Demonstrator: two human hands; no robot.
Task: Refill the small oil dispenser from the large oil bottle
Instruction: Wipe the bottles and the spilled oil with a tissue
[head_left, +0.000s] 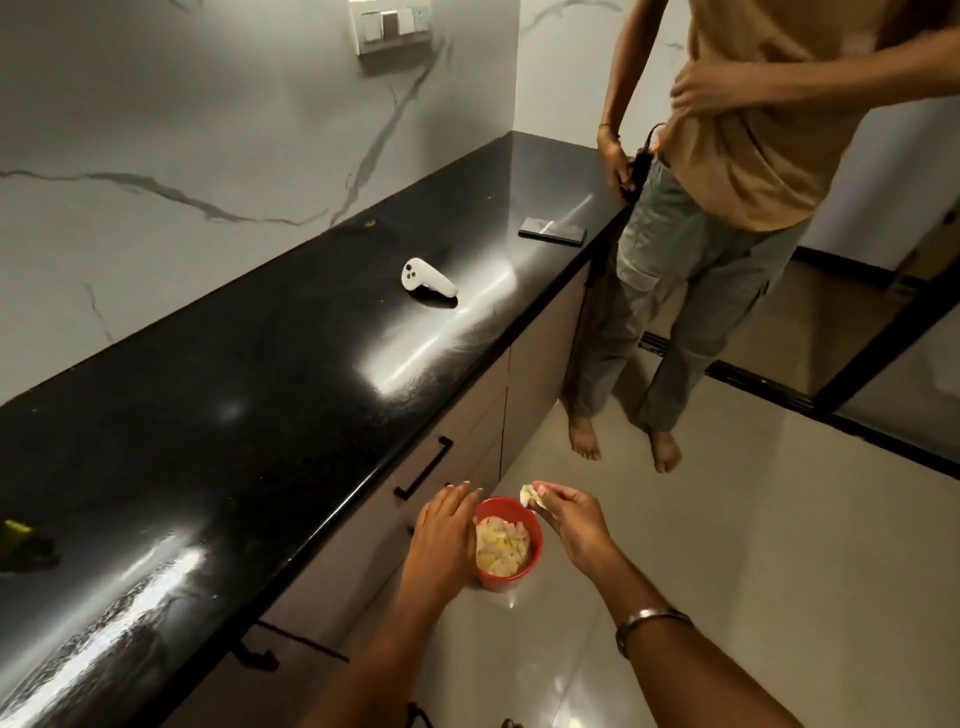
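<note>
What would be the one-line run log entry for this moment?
left hand: open, beside red bowl | right hand: pinches pale scrap above bowl | oil bottle, dispenser: not in view

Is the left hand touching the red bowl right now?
Cannot tell. In the head view the left hand, fingers straight, overlaps the near-left rim of the red bowl, hiding any contact or gap.
</note>
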